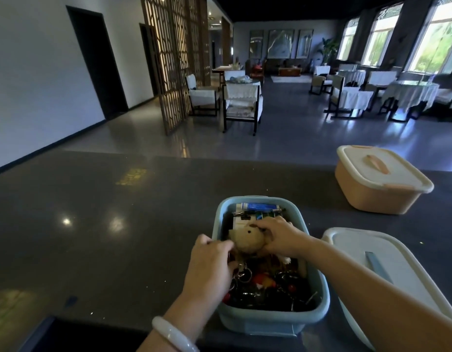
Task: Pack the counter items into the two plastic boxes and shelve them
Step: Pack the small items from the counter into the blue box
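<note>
Already both hands (247, 246) grip the small tan plush toy (247, 241) inside the open blue plastic box (270, 318), its white lid (397, 252) at three o'clock, nearer the right hand (280, 237).

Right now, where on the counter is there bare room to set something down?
Bare: the counter left of the blue box, and the strip behind it toward the orange box. Crowded: the right, with the loose lid.
</note>
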A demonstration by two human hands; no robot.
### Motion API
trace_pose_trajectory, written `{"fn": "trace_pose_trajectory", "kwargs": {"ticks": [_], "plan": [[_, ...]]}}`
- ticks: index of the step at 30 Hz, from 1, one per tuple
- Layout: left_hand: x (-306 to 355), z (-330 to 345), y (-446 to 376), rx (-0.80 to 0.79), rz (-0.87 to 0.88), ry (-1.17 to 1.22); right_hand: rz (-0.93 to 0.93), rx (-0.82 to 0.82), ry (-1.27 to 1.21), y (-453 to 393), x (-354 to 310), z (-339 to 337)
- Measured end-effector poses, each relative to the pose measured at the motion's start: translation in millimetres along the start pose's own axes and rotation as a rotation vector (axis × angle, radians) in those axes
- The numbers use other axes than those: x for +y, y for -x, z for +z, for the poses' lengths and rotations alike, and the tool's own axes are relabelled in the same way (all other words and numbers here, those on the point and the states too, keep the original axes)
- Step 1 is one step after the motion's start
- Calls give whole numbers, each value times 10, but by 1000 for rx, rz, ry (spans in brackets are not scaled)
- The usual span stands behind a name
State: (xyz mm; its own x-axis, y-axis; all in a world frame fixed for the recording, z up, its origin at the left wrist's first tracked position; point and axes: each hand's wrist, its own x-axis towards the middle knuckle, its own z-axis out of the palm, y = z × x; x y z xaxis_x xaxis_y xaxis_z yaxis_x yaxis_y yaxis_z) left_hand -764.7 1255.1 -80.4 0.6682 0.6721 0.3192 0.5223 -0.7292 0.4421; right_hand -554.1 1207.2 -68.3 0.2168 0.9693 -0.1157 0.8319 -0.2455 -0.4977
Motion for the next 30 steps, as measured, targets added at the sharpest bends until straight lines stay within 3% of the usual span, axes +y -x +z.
{"fn": "trace_pose_trajectory", "kwargs": {"ticks": [7, 11, 16, 22, 30], "plan": [[-182, 45, 4, 25, -61, 95, -55, -114, -113, 113, 42, -53], [-132, 74, -11, -6, -10, 180, -123, -193, -127, 187, 45, 31], [-121, 124, 33, -156, 142, 97, -142, -108, -160, 265, 95, 126], [-105, 132, 78, -146, 163, 54, -124, -82, -103, 295, 160, 110], [-11, 127, 217, -108, -40, 194, -152, -95, -83, 279, 77, 173]]}}
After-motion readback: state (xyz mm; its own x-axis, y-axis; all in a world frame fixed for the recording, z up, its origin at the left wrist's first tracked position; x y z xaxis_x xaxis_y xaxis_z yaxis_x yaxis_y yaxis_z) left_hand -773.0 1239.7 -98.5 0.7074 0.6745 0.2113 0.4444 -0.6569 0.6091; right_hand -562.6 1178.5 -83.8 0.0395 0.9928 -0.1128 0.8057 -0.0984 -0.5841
